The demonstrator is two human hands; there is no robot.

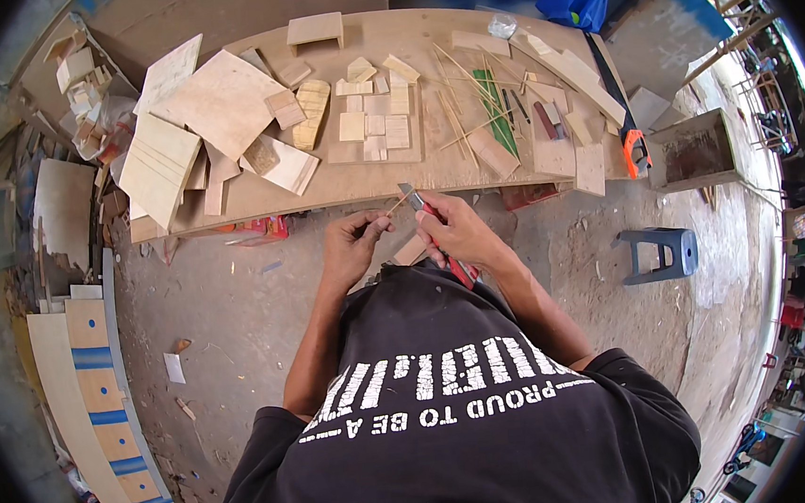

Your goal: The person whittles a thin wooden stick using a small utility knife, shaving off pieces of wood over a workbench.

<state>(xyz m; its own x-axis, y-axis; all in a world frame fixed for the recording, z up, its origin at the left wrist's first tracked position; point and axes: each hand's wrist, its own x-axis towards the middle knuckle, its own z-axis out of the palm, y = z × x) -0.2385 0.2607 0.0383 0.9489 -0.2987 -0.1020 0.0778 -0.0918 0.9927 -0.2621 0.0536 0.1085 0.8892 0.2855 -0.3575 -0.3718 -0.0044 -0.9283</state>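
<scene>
Just beyond my lap, my left hand [359, 241] pinches a thin light wooden stick [397, 205]. Beside it, my right hand [448, 229] grips a red utility knife [463, 269], its silver blade end pointing up at the stick's tip. A small wood piece [409, 251] lies below my hands. Ahead on the plywood table [322, 192] are an arrangement of small pale blocks on a board [376, 126], loose thin sticks [454, 96] and green strips [496, 116].
Stacked plywood pieces [211, 106] cover the table's left. A saw with an orange handle [634, 150] lies at its right edge, near an open wooden box [692, 151]. A plastic stool [660, 252] stands on the right. Panels with blue bands [103, 407] are at left.
</scene>
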